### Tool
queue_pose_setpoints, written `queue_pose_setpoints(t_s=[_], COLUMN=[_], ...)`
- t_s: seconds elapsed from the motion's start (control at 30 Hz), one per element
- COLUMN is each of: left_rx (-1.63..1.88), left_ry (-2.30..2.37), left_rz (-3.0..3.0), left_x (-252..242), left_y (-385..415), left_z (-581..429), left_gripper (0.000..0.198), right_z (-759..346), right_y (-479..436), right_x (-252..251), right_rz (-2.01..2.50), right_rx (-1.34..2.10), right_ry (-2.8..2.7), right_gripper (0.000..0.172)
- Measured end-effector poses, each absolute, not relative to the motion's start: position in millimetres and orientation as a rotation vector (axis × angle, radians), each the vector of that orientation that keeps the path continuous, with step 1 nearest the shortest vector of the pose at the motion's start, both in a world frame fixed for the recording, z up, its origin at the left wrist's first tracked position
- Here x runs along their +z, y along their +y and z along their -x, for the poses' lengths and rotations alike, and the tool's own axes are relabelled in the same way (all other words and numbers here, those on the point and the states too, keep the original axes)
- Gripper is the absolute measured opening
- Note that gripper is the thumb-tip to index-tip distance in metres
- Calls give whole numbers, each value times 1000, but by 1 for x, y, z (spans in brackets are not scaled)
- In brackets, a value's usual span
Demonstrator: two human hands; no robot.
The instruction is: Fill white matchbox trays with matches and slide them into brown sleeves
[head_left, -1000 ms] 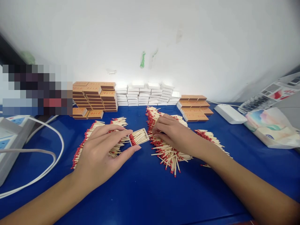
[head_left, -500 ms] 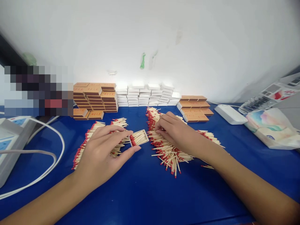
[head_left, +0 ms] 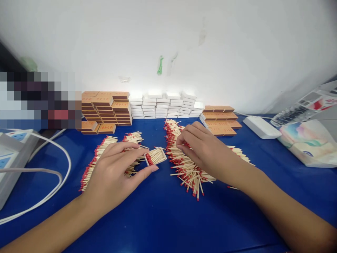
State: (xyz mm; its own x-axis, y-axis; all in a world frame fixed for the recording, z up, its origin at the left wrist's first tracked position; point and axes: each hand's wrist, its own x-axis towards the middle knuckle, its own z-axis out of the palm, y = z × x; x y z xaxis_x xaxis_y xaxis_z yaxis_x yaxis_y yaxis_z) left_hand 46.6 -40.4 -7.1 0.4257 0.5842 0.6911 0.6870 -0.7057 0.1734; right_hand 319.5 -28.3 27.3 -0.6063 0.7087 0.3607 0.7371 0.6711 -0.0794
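Already, the matchbox tray mid-frame is looking mostly filled — my left hand is clamping it between thumb and fingers. My right hand is hovering over the heap of matches right of centre — parted or pinching, I can't tell — and plenty are lying unboxed.

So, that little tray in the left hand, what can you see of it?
The tray is small, white, rectangular and open-topped, and looks like thin card. Matches fill much of it, their red heads mostly at the end nearer the palm. The left hand holds it between thumb and fingers, left of a big match pile. Whether its underside touches the table I can't tell.
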Motion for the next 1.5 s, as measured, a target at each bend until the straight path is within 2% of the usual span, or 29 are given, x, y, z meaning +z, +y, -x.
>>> queue_pose_setpoints(t_s=[0.23,0.57,0.97,1.5], left_rx=[-1202,-1191,-1182,-1136], left_ry=[-1211,-1165,-1175,-1201], left_rz=[2321,2349,2365,2283], left_x=[2,2,3,9], left_y=[-38,-41,-40,-32], left_z=[-42,-43,-42,-34], left_gripper=[27,29,29,27], right_z=[-320,-329,-330,-273], right_y=[-21,-11,-12,-10], right_x=[16,12,14,1], right_rz=[1216,1245,1260,1353], right_rx=[86,290,201,-56], right_ry=[-2453,-2585,-2642,-2628], right_gripper=[16,18,22,13])
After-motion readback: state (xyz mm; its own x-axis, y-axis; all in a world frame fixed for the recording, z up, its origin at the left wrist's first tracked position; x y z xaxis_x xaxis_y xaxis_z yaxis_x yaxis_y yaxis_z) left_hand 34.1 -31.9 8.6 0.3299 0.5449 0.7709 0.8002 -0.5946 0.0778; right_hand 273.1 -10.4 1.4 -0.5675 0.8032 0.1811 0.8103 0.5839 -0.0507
